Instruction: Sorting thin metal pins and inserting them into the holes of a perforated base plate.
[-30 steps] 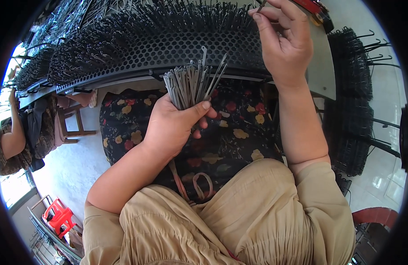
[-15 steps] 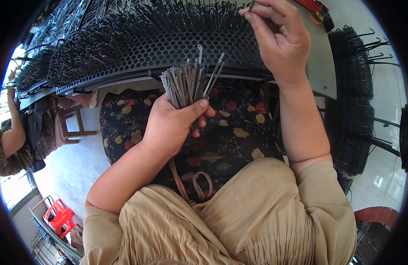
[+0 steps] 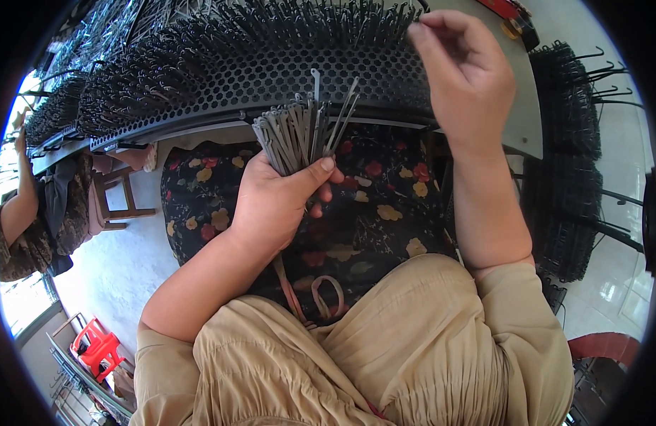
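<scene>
My left hand (image 3: pixel 274 195) is closed round a bundle of thin grey metal strips (image 3: pixel 289 135) with small holes at their ends. The bundle fans out upward, and a few strips stick out past the others. My right hand (image 3: pixel 473 78) is raised at the upper right, thumb and forefinger together by the right end of a black perforated rack (image 3: pixel 235 85). Whatever lies between those fingertips is too small and blurred to make out. Dense rows of dark strips with hooked ends (image 3: pixel 299 25) stand upright in the rack.
A dark flowered cloth (image 3: pixel 384 206) covers my lap below the rack. Black hooked parts (image 3: pixel 569 170) hang in a stack on the right. At left are another person's arm (image 3: pixel 19 206), a wooden stool (image 3: pixel 122 202) and a red plastic chair (image 3: pixel 97 348).
My right hand has moved slightly right and down; the thin dark piece that showed at its fingertips is no longer distinct there. The left hand and its bundle have hardly moved.
</scene>
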Action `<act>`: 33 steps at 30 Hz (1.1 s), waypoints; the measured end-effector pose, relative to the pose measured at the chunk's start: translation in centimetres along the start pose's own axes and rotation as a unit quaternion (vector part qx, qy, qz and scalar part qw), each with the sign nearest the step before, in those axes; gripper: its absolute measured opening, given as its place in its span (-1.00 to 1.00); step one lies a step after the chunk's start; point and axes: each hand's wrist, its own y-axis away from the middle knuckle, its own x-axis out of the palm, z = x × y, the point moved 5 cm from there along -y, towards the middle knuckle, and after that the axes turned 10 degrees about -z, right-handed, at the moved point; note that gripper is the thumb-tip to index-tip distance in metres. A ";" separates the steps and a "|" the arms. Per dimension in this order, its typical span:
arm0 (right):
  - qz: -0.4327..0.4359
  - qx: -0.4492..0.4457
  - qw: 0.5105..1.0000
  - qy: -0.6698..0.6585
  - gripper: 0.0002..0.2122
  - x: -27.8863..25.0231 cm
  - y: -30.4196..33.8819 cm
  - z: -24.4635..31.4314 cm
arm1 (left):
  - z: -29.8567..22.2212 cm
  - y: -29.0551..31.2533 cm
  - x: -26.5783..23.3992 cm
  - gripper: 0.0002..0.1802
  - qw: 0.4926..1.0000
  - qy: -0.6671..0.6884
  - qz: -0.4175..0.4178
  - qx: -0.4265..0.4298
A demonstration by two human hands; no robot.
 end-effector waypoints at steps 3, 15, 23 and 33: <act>0.154 0.140 0.970 -0.124 -0.67 1.3 3.6 0.3 | -0.2 0.1 0.2 -0.91 1.000 0.014 0.015 0.024; -0.020 -0.021 0.978 -0.207 -0.85 -4.1 -1.4 -3.0 | -0.1 0.3 0.3 -0.87 0.999 -0.022 0.022 -0.009; -0.061 -0.133 0.982 -0.120 -0.85 -4.2 -1.9 -3.7 | 0.0 0.3 0.3 -0.88 0.999 -0.043 0.013 -0.024; 0.012 -0.152 0.983 -0.105 -0.86 -4.1 -2.3 -3.9 | 0.2 0.1 -0.1 -0.88 0.999 -0.044 0.006 -0.028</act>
